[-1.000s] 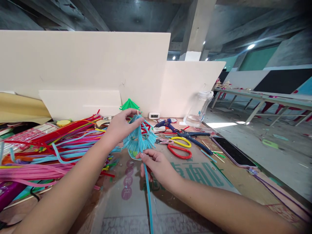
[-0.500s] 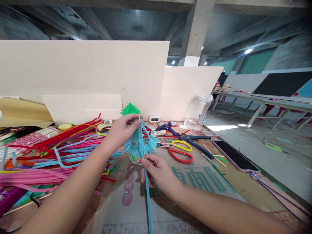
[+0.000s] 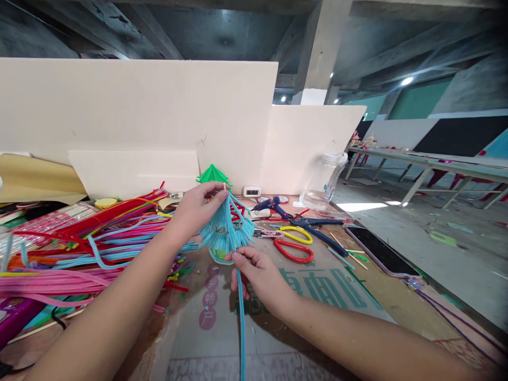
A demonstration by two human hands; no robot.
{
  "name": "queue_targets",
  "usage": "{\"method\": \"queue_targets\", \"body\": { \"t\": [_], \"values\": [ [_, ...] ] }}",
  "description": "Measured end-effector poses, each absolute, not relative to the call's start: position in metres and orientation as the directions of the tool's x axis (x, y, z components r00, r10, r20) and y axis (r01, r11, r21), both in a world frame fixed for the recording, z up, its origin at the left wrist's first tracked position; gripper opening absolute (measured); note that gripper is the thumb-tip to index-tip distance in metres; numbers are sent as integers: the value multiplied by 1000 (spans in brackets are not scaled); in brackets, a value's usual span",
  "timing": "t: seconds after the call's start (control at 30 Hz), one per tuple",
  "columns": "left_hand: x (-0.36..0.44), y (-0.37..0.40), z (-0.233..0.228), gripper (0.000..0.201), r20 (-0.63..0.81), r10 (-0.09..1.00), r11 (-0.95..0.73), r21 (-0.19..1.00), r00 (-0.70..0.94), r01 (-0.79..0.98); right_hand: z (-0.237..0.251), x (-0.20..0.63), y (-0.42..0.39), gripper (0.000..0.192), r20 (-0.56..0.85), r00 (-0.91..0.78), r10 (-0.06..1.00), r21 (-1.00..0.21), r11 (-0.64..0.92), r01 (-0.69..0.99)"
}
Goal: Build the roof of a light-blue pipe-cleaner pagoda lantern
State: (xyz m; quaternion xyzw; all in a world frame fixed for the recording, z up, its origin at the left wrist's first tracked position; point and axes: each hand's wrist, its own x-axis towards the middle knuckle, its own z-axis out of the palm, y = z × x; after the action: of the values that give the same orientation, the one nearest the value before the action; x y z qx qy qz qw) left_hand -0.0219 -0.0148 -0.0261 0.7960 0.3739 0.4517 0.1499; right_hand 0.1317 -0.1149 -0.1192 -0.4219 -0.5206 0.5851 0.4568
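My left hand (image 3: 197,207) grips the top of a small umbrella-shaped piece of light blue pipe cleaners (image 3: 226,226), held just above the table. Its wooden stick pokes out above my fingers. My right hand (image 3: 257,271) pinches a long light blue pipe cleaner (image 3: 241,323) right at the lower rim of that piece; the loose end runs down toward me. A finished green umbrella (image 3: 213,173) stands just behind my left hand.
A big heap of coloured pipe cleaners (image 3: 79,243) covers the left of the table. To the right lie red scissors (image 3: 292,250), yellow scissors (image 3: 296,234), a blue glue gun (image 3: 273,205), a phone (image 3: 381,252) and a clear jar (image 3: 323,180). White boards (image 3: 138,116) wall the back.
Both hands keep their hold. The blue piece and my hands have shifted slightly, and my right fingers have edged closer to its lower rim.
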Motion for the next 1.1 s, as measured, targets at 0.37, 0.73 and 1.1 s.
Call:
{"method": "queue_targets", "body": {
  "t": [0.37, 0.73, 1.1],
  "values": [
    [-19, -23, -22, 40, 610, 745, -631, 514, 269, 581, -120, 131, -114, 52, -15, -237, 971, -996, -36, -85],
    [-19, -27, -19, 29, 605, 743, -634, 499, 286, 591, -123, 131, -114, 48, 2, -237, 972, -1000, -5, -31],
    [-25, -20, -20, 37, 548, 755, -652, 577, 359, 492, -121, 129, -120, 42, 3, -234, 972, -1000, 6, 14]
  ]
}}
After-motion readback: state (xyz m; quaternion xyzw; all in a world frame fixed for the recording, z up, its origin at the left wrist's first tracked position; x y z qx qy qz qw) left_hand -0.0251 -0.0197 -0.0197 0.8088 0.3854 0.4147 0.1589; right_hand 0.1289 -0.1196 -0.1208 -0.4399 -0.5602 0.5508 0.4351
